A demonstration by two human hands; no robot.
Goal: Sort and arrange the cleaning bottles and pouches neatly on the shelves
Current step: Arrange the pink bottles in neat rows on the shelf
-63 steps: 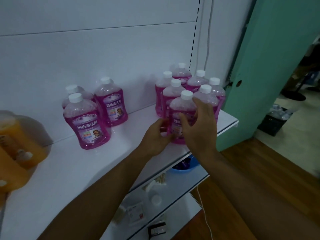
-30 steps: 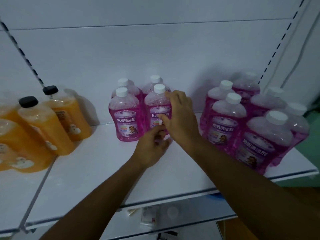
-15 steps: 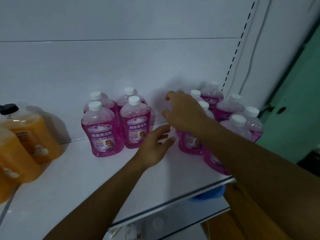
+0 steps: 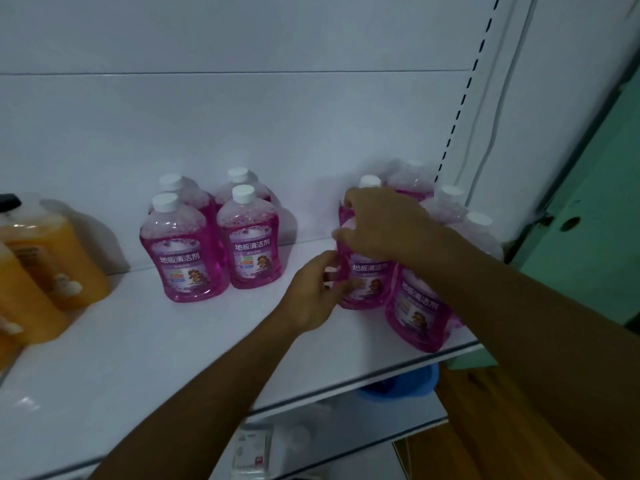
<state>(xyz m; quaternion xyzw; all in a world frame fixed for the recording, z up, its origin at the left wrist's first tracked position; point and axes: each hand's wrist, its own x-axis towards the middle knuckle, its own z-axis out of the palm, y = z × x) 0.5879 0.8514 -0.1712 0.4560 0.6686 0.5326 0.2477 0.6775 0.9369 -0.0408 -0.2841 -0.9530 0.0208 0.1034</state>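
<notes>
At left edge of frame stood orange bottles [image 4: 52,258]; centre, four pink bottles [image 4: 188,251] labelled 地板清洁剂. Right of centre, my left hand [image 4: 311,292] and right hand [image 4: 384,226] had fingers clamped on one pink bottle [image 4: 367,285] w/ same label, on shelf [image 4: 173,341]. Risk, I judged: right arm could knock front bottle [image 4: 419,313] off shelf edge.

White characters 地板清洁剂 readable on purple label of front-left clear plastic bottle of pink liquid with white cap [image 4: 181,251], centre-left of frame. Same text on neighbouring pink bottle [image 4: 250,241], on held pink bottle [image 4: 367,282] and front-right pink bottle [image 4: 417,313]. Smaller print unreadable; orange bottle labels blurred.
</notes>
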